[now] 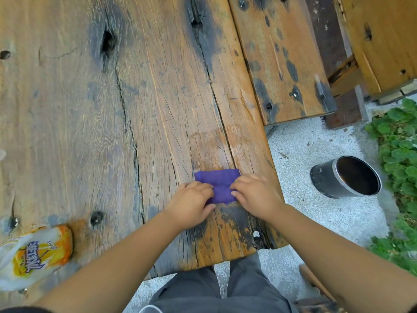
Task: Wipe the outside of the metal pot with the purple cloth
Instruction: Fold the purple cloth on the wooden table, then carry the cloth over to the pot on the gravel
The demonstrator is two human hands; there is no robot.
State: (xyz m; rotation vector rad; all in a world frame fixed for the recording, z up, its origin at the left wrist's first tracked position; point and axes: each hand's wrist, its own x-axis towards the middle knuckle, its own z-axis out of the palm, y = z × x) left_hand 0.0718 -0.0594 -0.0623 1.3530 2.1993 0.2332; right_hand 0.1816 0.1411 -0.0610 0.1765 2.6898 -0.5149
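The purple cloth lies folded on the wooden table near its right front corner. My left hand grips the cloth's left edge and my right hand grips its right edge, fingers curled onto the fabric. The metal pot stands on the pale gravel ground to the right of the table, apart from both hands. It is dark outside, open at the top, and looks empty inside.
An orange and white snack bag lies at the table's front left. A second wooden plank surface sits behind right. Green plants border the gravel on the right. My grey trousers show below the table edge.
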